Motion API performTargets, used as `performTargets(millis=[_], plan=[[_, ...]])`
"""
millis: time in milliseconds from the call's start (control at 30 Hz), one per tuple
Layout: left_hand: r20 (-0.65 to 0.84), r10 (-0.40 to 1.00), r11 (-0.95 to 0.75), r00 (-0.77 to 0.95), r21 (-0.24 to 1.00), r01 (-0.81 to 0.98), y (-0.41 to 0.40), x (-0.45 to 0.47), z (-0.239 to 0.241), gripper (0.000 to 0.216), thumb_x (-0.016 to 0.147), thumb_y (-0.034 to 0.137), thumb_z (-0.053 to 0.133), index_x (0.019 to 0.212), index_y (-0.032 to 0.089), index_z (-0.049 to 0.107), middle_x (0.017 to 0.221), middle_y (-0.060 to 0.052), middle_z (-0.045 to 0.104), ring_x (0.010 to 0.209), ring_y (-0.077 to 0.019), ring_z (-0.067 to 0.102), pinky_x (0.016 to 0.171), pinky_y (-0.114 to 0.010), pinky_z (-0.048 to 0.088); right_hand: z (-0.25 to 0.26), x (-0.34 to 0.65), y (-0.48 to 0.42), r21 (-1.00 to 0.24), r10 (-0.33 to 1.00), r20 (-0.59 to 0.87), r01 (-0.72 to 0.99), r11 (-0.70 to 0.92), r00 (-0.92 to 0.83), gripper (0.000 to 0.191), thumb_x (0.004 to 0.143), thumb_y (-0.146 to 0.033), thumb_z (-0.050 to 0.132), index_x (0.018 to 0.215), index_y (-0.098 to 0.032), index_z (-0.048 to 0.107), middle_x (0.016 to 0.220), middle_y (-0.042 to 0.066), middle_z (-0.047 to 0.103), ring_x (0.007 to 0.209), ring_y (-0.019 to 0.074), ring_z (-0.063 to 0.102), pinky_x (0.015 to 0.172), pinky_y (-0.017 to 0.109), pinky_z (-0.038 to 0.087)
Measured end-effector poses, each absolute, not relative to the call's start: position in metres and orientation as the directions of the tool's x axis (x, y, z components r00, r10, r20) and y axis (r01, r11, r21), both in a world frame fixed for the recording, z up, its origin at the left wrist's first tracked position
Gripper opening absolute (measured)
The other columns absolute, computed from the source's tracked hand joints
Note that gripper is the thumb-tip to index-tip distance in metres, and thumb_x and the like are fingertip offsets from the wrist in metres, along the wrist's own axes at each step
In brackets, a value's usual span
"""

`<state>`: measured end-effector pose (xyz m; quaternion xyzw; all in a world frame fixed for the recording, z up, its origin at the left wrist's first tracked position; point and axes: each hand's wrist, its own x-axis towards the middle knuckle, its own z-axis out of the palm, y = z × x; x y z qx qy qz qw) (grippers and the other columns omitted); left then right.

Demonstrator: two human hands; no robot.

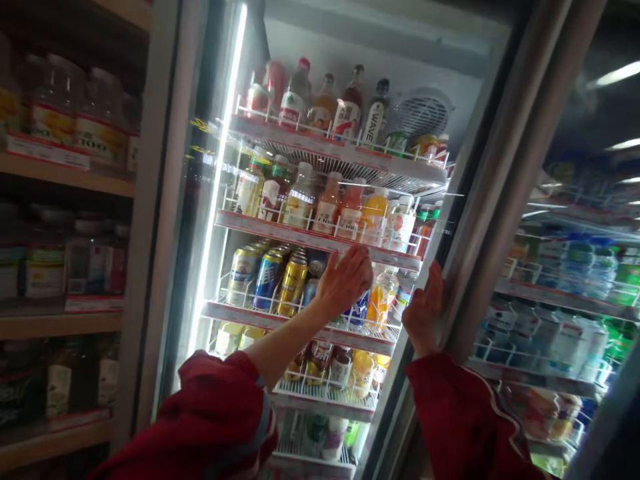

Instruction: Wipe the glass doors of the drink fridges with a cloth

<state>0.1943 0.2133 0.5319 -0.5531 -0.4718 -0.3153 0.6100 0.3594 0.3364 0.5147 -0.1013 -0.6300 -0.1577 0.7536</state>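
Left hand (345,283) is right of the cans (291,285), right hand (424,312) by the frame (505,220); blurred, I cannot tell whether either grips.

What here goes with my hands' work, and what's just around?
Likely in use:
left hand
right hand
can shelf behind the left hand
metal frame beside the right hand

Just around:
bottles on left shelving
drinks at far right

Right of the light strip (218,167), I read "WAVE" running up a dark-capped bottle (374,123) and, lower down, "C100" on a pink bottle (326,205). Left of that strip, "100" shows on a clear bottle (99,121); other print blurs.
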Motion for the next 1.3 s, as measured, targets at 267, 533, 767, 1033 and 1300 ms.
performTargets(millis=[267,533,767,1033,1300], plan=[[0.907,0.208,0.169,0.367,-0.403,0.900,0.193,0.176,0.512,0.045,0.090,0.035,0.047,0.131,0.017,0.047,0.138,-0.011,0.050,0.134,-0.0239,0.036,0.117,-0.052,0.009,0.524,0.295,0.293,0.029,-0.090,0.986,0.383,0.923,0.142,0.049,0.095,-0.033,0.022,0.139,-0.018,0.038,0.143,0.015,0.042,0.136,0.0266,0.036,0.110,0.059,0.019],[0.956,0.205,0.286,0.210,-0.264,0.921,0.154,0.120,0.508,0.047,0.093,0.035,0.039,0.136,0.017,0.042,0.143,-0.011,0.044,0.140,-0.0229,0.026,0.116,-0.054,0.003,0.518,0.289,0.297,0.066,-0.143,0.981,0.471,0.880,0.128,0.047,0.095,-0.035,0.026,0.127,-0.014,0.052,0.139,0.016,0.048,0.135,0.0263,0.037,0.110,0.054,0.021],[0.903,0.200,0.258,0.380,-0.423,0.869,0.158,0.130,0.502,0.040,0.094,0.035,0.039,0.128,0.019,0.050,0.141,-0.007,0.047,0.140,-0.0195,0.026,0.117,-0.048,-0.003,0.519,0.286,0.293,0.070,-0.134,0.988,0.542,0.838,0.080,0.041,0.092,-0.032,0.033,0.119,-0.016,0.059,0.139,0.014,0.048,0.136,0.0274,0.035,0.109,0.055,0.021],[0.988,0.053,0.323,0.143,-0.152,0.934,0.137,0.092,0.522,0.045,0.092,0.034,0.041,0.133,0.016,0.045,0.141,-0.015,0.045,0.138,-0.0240,0.030,0.117,-0.048,0.002,0.523,0.275,0.280,0.075,-0.081,0.997,0.587,0.806,-0.016,0.042,0.089,-0.033,0.040,0.127,-0.020,0.051,0.145,0.013,0.040,0.140,0.0271,0.027,0.111,0.056,0.014],[0.940,0.118,0.244,0.321,-0.341,0.908,0.132,0.088,0.515,0.047,0.092,0.035,0.043,0.136,0.019,0.041,0.136,-0.013,0.052,0.135,-0.0234,0.037,0.116,-0.048,0.004,0.522,0.232,0.239,0.202,-0.137,0.977,0.526,0.826,-0.161,0.037,0.090,-0.024,0.040,0.124,-0.021,0.053,0.143,0.010,0.043,0.143,0.0222,0.022,0.114,0.052,0.014]])
